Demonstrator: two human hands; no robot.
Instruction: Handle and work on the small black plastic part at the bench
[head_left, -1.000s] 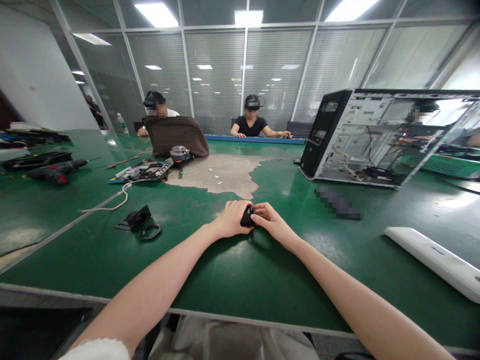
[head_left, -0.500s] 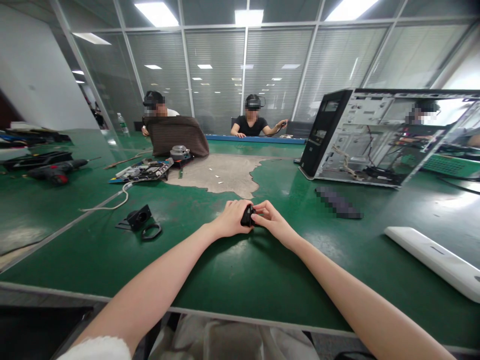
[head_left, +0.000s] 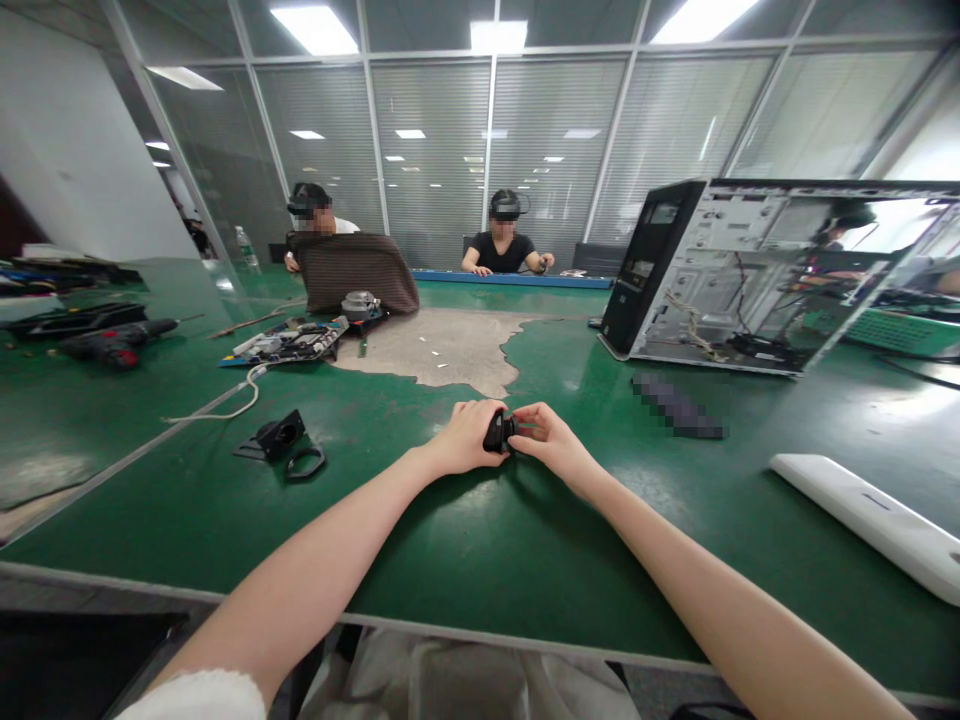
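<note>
Meeting low over the green bench mat (head_left: 465,540) at mid-table, the left hand (head_left: 466,437) and right hand (head_left: 553,442) are both clamped on a small black part (head_left: 496,432) held between their fingertips. A black bracket (head_left: 279,436) and a loose ring (head_left: 304,464) lie to the left, and a white panel (head_left: 870,515) lies to the right. Farther back are a circuit board (head_left: 289,342) and an open computer case (head_left: 750,280).

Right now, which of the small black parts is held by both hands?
The small black part pinched between left hand and right hand; the black bracket and black ring lie untouched off to their left.
</note>
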